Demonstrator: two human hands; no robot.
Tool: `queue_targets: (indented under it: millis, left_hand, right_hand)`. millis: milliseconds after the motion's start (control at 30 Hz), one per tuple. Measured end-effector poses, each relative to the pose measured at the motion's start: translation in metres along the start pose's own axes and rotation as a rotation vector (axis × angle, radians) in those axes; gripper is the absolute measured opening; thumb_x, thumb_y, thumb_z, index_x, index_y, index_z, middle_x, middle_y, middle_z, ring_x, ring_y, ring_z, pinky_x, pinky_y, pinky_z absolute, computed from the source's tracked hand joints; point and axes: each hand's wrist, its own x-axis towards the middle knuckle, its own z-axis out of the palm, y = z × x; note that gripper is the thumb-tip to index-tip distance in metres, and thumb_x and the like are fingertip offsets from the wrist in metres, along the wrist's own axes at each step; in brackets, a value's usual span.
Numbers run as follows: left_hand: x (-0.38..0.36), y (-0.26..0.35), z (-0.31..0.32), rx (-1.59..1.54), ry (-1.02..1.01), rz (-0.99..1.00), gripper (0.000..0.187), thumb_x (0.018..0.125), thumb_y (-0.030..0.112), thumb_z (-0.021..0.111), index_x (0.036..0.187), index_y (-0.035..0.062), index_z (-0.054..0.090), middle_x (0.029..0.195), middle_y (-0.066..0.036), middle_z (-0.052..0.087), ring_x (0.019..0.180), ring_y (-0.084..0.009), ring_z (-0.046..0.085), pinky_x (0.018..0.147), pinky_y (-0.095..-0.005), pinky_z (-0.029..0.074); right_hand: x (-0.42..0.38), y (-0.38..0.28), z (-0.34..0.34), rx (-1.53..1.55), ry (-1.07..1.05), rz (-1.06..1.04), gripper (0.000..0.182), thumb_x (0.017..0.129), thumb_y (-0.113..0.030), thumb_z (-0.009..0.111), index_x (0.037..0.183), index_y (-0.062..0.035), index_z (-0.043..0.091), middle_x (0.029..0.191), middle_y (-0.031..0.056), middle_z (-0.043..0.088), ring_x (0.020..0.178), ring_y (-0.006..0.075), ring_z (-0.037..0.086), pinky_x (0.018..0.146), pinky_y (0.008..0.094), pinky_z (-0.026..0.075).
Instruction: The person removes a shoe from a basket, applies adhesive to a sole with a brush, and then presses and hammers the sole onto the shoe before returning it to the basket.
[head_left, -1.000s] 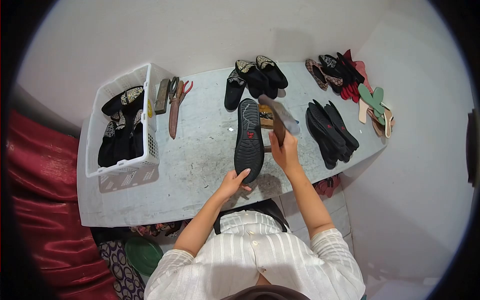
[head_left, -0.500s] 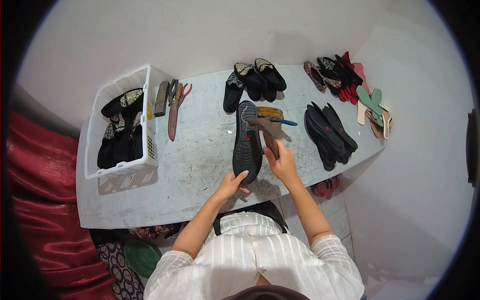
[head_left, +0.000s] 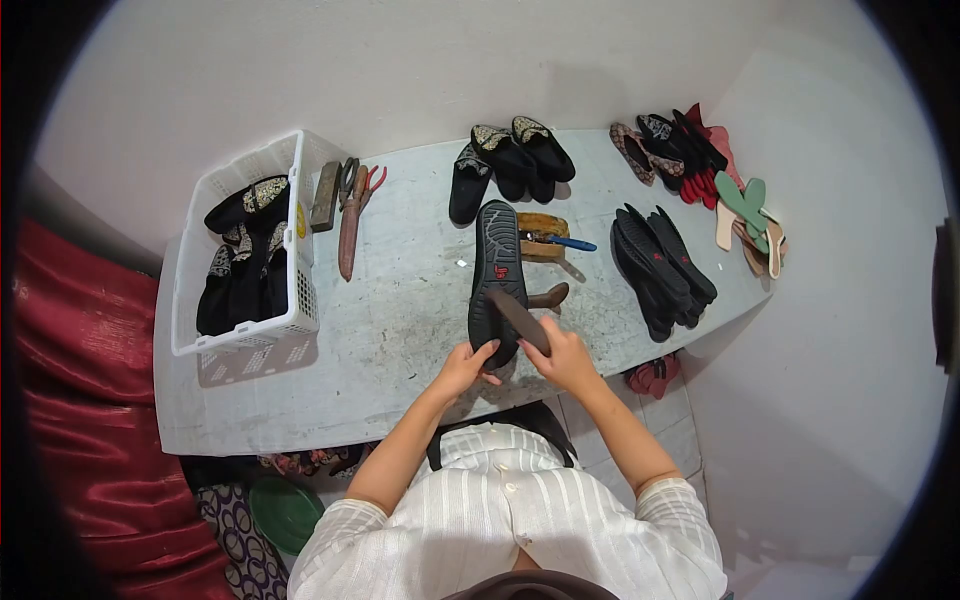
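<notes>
A black shoe [head_left: 498, 240] is held with its ridged sole facing up, a red mark near its middle. My left hand [head_left: 463, 370] grips its near end, thumb on the sole. My right hand [head_left: 564, 358] is closed round the handle of a hammer [head_left: 525, 322]. The hammer lies across the lower half of the sole, and its head is partly hard to make out. Just beyond stands a round yellowish container [head_left: 541, 224], with a blue-handled brush [head_left: 570, 242] across it.
At the left, a white plastic basket [head_left: 298, 255] holds several black shoes. Beside it lie a dark block [head_left: 325, 197], scissors [head_left: 348, 178] and red-handled pliers [head_left: 375, 180]. Black shoes [head_left: 505, 160] stand at the back, black soles [head_left: 655, 265] at the right, green insoles [head_left: 745, 205] farther over.
The hammer has come down from the upper part of the sole to its lower half, and its handle now slants. My right hand has moved slightly nearer; my left hand keeps its place.
</notes>
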Motion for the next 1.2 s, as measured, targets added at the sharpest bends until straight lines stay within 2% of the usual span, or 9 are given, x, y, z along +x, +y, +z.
queue_targets:
  millis: [33,100,200,367,467,667,900,967,1200]
  left_hand:
    - [0.001,-0.001,-0.002,0.012,-0.016,-0.006,0.038,0.09,0.033,0.056,0.098,-0.0034,0.06,0.082,-0.005,0.062,0.063,-0.0129,0.059,0.055,-0.0269,0.053]
    - [0.004,-0.002,-0.004,0.025,-0.031,-0.008,0.038,0.09,0.033,0.056,0.099,-0.0032,0.06,0.084,-0.005,0.062,0.062,-0.0135,0.06,0.055,-0.0271,0.052]
    - [0.0,-0.008,-0.002,0.05,-0.017,-0.01,0.039,0.09,0.035,0.056,0.1,-0.0032,0.06,0.086,-0.005,0.063,0.058,-0.0152,0.06,0.054,-0.0276,0.051]
    - [0.016,-0.024,-0.01,0.128,0.033,-0.057,0.041,0.09,0.037,0.055,0.094,-0.003,0.059,0.079,-0.006,0.062,0.051,-0.0158,0.059,0.05,-0.0263,0.047]
    - [-0.001,-0.007,0.004,-0.035,0.002,0.069,0.041,0.089,0.038,0.056,0.09,-0.0025,0.059,0.074,-0.005,0.06,0.049,-0.0158,0.058,0.05,-0.0265,0.047]
    - [0.005,-0.015,0.004,-0.022,0.047,0.056,0.039,0.089,0.037,0.056,0.085,-0.0019,0.06,0.072,-0.005,0.059,0.048,-0.0157,0.057,0.044,-0.0273,0.046]
    - [0.002,-0.008,0.009,0.063,0.107,0.057,0.043,0.088,0.04,0.056,0.084,-0.0021,0.06,0.072,-0.005,0.059,0.047,-0.015,0.055,0.043,-0.0269,0.045]
    - [0.009,-0.02,0.0,0.089,0.107,-0.045,0.045,0.087,0.042,0.058,0.088,-0.0027,0.06,0.073,-0.006,0.06,0.046,-0.0145,0.054,0.043,-0.0271,0.045]
    - [0.003,-0.016,0.012,0.026,0.124,0.051,0.044,0.087,0.04,0.057,0.09,-0.0038,0.06,0.076,-0.007,0.06,0.041,-0.0132,0.05,0.039,-0.0257,0.041]
  right_hand:
    - [-0.002,-0.003,0.001,-0.084,-0.089,0.164,0.03,0.076,-0.025,0.067,0.092,-0.0067,0.05,0.067,0.0152,0.06,0.063,0.0354,0.062,0.052,0.0398,0.047]
    - [-0.003,-0.002,-0.003,-0.082,-0.111,0.137,0.031,0.075,-0.026,0.068,0.092,-0.0068,0.05,0.067,0.0156,0.061,0.061,0.0362,0.062,0.052,0.0413,0.047]
    - [-0.013,-0.002,-0.002,-0.035,-0.024,-0.135,0.03,0.074,-0.024,0.068,0.092,-0.007,0.051,0.067,0.0162,0.061,0.062,0.0367,0.062,0.051,0.0417,0.047]
    - [-0.018,-0.008,0.013,0.111,-0.071,0.199,0.029,0.073,-0.02,0.068,0.093,-0.0071,0.051,0.066,0.0145,0.06,0.064,0.0351,0.062,0.051,0.0386,0.047]
    - [-0.022,-0.006,0.004,0.067,-0.063,0.024,0.031,0.075,-0.022,0.068,0.096,-0.0073,0.051,0.065,0.0149,0.06,0.062,0.0351,0.062,0.051,0.038,0.046]
    - [-0.021,-0.01,0.002,0.213,-0.109,0.161,0.032,0.078,-0.023,0.068,0.1,-0.0073,0.051,0.065,0.0156,0.06,0.061,0.0341,0.063,0.051,0.0357,0.045]
    - [-0.023,-0.009,-0.013,0.235,-0.127,-0.014,0.035,0.08,-0.024,0.068,0.105,-0.0065,0.052,0.071,0.0172,0.062,0.064,0.0342,0.064,0.054,0.0348,0.047]
    - [-0.017,-0.007,-0.014,0.143,-0.289,0.163,0.036,0.08,-0.025,0.068,0.107,-0.0064,0.052,0.072,0.0163,0.063,0.065,0.0336,0.064,0.055,0.035,0.047]
    - [-0.005,-0.01,-0.009,0.286,-0.059,-0.059,0.038,0.08,-0.027,0.068,0.108,-0.0083,0.051,0.074,0.016,0.064,0.068,0.0341,0.065,0.058,0.0358,0.048]
